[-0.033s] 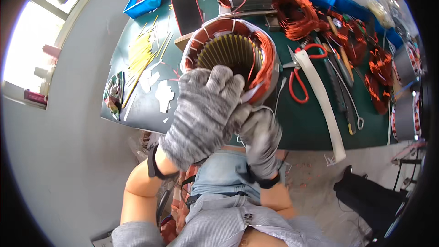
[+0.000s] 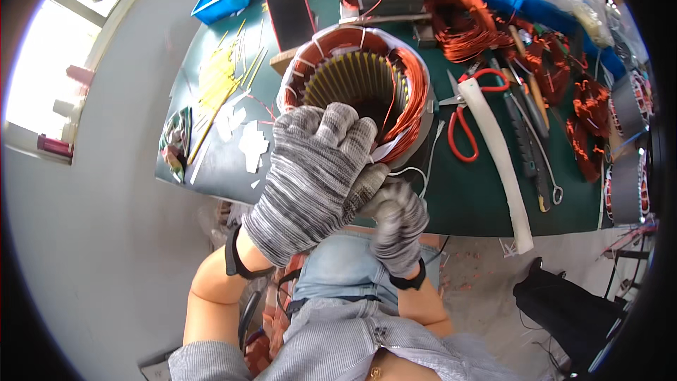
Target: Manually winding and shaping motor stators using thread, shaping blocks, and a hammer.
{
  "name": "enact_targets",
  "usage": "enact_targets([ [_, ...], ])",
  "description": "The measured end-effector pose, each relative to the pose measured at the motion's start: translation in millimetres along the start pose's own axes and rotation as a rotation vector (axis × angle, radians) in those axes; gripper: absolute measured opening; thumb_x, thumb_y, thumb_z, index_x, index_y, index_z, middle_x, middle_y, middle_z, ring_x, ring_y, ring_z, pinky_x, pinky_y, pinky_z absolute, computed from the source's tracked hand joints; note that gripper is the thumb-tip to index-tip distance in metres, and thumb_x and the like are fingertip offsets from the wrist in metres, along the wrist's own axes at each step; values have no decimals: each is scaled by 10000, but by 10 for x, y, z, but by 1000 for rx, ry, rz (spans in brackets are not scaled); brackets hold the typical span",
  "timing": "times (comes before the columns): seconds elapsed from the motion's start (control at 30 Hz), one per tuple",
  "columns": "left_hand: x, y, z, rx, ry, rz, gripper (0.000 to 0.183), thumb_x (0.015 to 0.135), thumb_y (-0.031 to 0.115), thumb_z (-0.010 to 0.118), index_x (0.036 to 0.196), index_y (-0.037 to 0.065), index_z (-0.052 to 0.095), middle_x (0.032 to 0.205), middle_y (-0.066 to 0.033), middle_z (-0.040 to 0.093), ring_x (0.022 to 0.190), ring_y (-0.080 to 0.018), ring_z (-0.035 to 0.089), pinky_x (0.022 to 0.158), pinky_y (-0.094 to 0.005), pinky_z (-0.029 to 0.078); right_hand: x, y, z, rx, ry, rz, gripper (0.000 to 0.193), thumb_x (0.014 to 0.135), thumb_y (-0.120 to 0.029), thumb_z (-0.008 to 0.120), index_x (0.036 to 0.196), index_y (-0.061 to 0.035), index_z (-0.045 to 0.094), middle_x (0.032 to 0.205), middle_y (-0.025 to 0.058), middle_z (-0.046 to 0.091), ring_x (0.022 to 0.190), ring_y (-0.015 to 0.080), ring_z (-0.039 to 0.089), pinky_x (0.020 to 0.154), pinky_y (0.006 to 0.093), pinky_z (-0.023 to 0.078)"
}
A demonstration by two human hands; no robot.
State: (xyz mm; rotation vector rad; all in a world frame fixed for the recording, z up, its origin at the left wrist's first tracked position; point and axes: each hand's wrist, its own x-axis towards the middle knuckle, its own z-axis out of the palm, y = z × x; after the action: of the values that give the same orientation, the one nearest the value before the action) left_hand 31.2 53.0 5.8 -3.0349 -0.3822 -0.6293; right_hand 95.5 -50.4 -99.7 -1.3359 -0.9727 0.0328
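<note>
Head view: left hand in grey knit glove, fingers curled tight over near rim of motor stator. Right hand just below, pinched on white strip. Stator on green desk, bore facing up, directly ahead of both hands.

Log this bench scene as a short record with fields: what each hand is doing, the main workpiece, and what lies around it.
left hand: left hand in a grey knit glove, fist closed at the near rim of the stator
right hand: right hand gloved, lower, closed against the left; whether it pinches the thin white cord cannot be told
workpiece: motor stator with copper windings, open end up, on the green mat
right of it: red-handled scissors, long white sleeve
behind: phone, copper wire coils
left: yellow strips, white paper scraps
</note>
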Motion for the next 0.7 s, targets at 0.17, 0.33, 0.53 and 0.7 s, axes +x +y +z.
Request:
enact_targets([
  [0.17, 31, -131, 155, -87, 39, 145, 357, 653, 194, 695, 938, 0, 602, 857, -114, 531, 816, -292, 514, 761, -415, 368, 77, 154, -169, 178, -219, 117, 151, 853, -144, 512, 918, -31, 589, 861, 130, 625, 697, 288, 614, 617, 379, 484],
  [0.33, 41, -200, 165, -110, 186, 111, 247, 688, 149, 696, 866, -9, 630, 839, -138, 574, 786, -332, 545, 695, -404, 434, -378, 25, -925, 355, -54, 403, 251, 903, -157, 447, 1068, -55, 606, 968, 155, 644, 814, 289, 642, 682, 354, 507],
  [0.53, 57, -313, 143, -194, 161, 249, 232, 703, 148, 684, 858, -14, 625, 831, -133, 571, 789, -329, 544, 704, -397, 438, -3136, -74, -3050, -1371, -393, -135, 264, 786, -190, 621, 1006, -60, 555, 872, 170, 563, 711, 352, 516, 595, 439, 416],
  [0.7, 21, -423, 22, -201, 123, 298, 242, 703, 141, 686, 881, -14, 629, 838, -124, 575, 796, -326, 537, 721, -394, 444, -2940, -3, -2759, -1601, -667, -51, 191, 829, -171, 580, 964, -37, 558, 776, 152, 557, 645, 306, 519, 549, 426, 392],
])
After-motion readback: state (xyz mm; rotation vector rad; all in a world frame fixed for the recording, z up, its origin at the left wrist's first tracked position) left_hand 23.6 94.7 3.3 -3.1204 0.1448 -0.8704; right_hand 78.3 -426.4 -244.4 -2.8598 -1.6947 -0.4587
